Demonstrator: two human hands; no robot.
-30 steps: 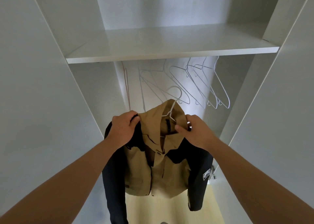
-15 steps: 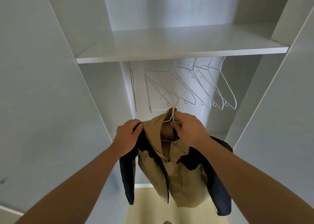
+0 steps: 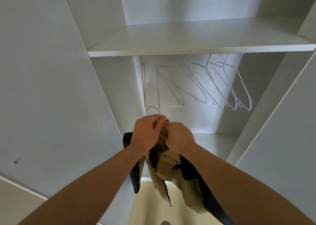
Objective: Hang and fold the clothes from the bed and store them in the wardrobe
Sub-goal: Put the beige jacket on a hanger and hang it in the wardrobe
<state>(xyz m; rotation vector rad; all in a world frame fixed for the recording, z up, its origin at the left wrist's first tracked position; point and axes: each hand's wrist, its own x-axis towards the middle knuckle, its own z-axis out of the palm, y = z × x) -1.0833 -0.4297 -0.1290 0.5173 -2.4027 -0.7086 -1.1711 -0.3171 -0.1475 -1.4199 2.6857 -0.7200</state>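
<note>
A tan jacket with dark navy sleeves (image 3: pixel 172 170) hangs on a white wire hanger whose hook (image 3: pixel 152 109) pokes up above my hands. My left hand (image 3: pixel 147 134) grips the hanger's neck and the jacket's collar from the left. My right hand (image 3: pixel 179 136) pinches the collar from the right, touching the left hand. The jacket is turned edge-on and dangles in front of the open wardrobe, below the white shelf (image 3: pixel 196 49). The rail under the shelf is hidden.
Several bare white wire hangers (image 3: pixel 220 83) hang under the shelf, spread from the middle to the right. One thin reddish hanger (image 3: pixel 143 83) hangs at the left. White wardrobe side panels (image 3: pixel 51 88) stand on both sides. Pale floor (image 3: pixel 153 207) shows below.
My left hand left the jacket's shoulder and joined the right at the collar and hanger neck. The jacket turned edge-on and the hook now points up to the left.
</note>
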